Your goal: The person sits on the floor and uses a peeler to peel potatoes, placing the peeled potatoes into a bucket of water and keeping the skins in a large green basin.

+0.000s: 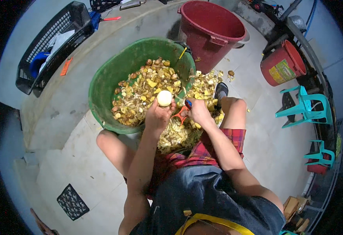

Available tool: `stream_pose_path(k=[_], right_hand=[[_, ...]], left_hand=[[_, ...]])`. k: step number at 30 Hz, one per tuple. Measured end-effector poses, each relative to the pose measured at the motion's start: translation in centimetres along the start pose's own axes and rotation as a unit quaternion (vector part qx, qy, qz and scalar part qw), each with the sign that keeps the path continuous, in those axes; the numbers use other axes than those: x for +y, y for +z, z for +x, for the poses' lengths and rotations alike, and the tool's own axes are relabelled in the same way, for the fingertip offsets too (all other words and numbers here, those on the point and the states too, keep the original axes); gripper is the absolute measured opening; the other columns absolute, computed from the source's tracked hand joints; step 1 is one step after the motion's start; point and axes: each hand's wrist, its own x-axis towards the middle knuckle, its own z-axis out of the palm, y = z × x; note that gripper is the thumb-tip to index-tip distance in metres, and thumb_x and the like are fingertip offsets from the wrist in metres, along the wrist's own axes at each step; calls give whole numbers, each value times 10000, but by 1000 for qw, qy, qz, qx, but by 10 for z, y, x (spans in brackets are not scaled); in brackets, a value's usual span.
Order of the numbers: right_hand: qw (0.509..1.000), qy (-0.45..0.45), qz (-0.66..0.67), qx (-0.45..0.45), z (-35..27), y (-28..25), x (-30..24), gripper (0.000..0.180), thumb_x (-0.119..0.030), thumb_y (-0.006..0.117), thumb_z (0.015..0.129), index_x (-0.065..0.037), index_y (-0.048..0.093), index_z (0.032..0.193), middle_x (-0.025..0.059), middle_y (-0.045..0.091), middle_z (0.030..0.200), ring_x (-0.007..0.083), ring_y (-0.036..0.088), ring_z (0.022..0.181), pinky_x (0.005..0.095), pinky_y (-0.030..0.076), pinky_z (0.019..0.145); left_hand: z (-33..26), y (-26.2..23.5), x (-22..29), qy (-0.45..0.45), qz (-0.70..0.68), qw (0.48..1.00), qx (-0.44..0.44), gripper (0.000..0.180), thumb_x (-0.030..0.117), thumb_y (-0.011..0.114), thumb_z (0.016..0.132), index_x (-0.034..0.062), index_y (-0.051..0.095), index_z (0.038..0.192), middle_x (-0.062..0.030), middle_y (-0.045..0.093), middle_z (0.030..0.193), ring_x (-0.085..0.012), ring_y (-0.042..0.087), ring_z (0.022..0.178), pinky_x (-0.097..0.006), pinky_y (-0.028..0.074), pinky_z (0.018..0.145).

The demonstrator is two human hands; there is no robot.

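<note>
My left hand (159, 117) is closed round a pale, peeled round potato (164, 98), held up over the near right rim of a green tub (100, 78). Close beside it, my right hand (199, 112) grips an orange peeler (182, 115), which points toward the left hand. A dark blue and red piece (188, 103) shows at the top of that fist; what it belongs to is unclear. Inside the tub lie brown potatoes (158, 61) among many yellowish peelings (140, 94). More peelings (179, 135) are heaped between my legs, below both hands.
A big dark red bin (202, 47) stands behind the tub. A smaller red bucket (283, 68) and turquoise stools (306, 105) are at the right. On the left ledge sit a black crate (53, 39) and an orange tool (66, 66). A dark mat (73, 201) lies lower left.
</note>
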Motion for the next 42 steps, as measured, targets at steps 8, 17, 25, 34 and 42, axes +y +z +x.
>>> stream_pose_path(k=[8, 17, 25, 34, 42], right_hand=[[1000, 21, -3, -9, 16, -45, 26, 533, -214, 873, 609, 11, 638, 1031, 238, 660, 811, 398, 653, 800, 436, 512, 720], [995, 96, -4, 36, 48, -97, 104, 669, -238, 893, 580, 46, 617, 1119, 239, 676, 955, 376, 665, 891, 403, 516, 799], [988, 120, 91, 44, 71, -90, 137, 565, -218, 896, 595, 23, 622, 1028, 211, 660, 799, 342, 648, 751, 393, 502, 721], [979, 183, 64, -64, 112, -101, 125, 550, -281, 879, 614, -4, 617, 1010, 240, 641, 813, 421, 632, 815, 425, 503, 704], [972, 199, 28, -125, 129, -81, 118, 515, -300, 862, 651, -28, 638, 1026, 215, 656, 843, 408, 646, 803, 428, 512, 678]], left_hand=[[34, -50, -15, 27, 156, 987, 10, 317, 266, 469, 996, -3, 462, 1164, -147, 591, 952, -221, 602, 815, -345, 514, 723], [134, -54, -34, -14, 448, 893, 40, 302, 253, 602, 938, -1, 533, 1087, -106, 632, 932, -164, 636, 735, -283, 541, 643], [311, 101, 19, 92, 229, 964, -101, 325, 331, 387, 1027, 41, 500, 1121, -221, 619, 1176, -306, 621, 1031, -430, 487, 907], [393, -209, 46, -49, 842, 456, 285, 193, 172, 634, 858, 24, 633, 982, -167, 664, 860, -273, 627, 821, -358, 497, 716], [498, -284, 33, 68, 907, 402, 107, 346, 137, 680, 825, 49, 556, 1136, -178, 597, 1030, -275, 563, 838, -384, 488, 714]])
